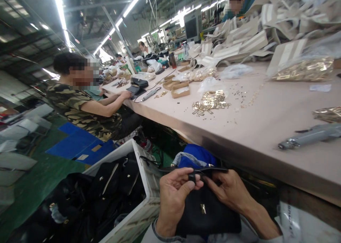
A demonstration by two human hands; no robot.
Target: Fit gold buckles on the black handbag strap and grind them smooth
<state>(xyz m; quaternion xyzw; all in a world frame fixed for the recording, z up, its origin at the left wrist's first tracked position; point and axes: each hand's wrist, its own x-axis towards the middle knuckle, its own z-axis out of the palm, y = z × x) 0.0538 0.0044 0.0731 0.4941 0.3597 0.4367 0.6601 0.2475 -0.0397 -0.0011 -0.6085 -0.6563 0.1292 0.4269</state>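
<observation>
A black handbag point(213, 220) sits in my lap, a small gold metal fitting point(203, 209) on its front. My left hand point(173, 196) is closed, thumb and fingers pinching a small black piece point(191, 177) at the bag's upper edge; I cannot tell whether it is joined to the bag. On the other side, my right hand point(231, 191) grips the bag near its raised flap point(221, 169), some fingertips hidden behind black material. Beyond the flap shows blue cloth point(197, 154) with clear plastic on it.
A white crate point(141, 172) of black bags stands at left. The table point(255, 129) bears loose gold fittings point(210, 102), a grey electric screwdriver point(309, 136), small cardboard boxes point(180, 89) and piled pale strips point(239, 47). A co-worker in camouflage point(80, 108) handles a black bag at the table's far left.
</observation>
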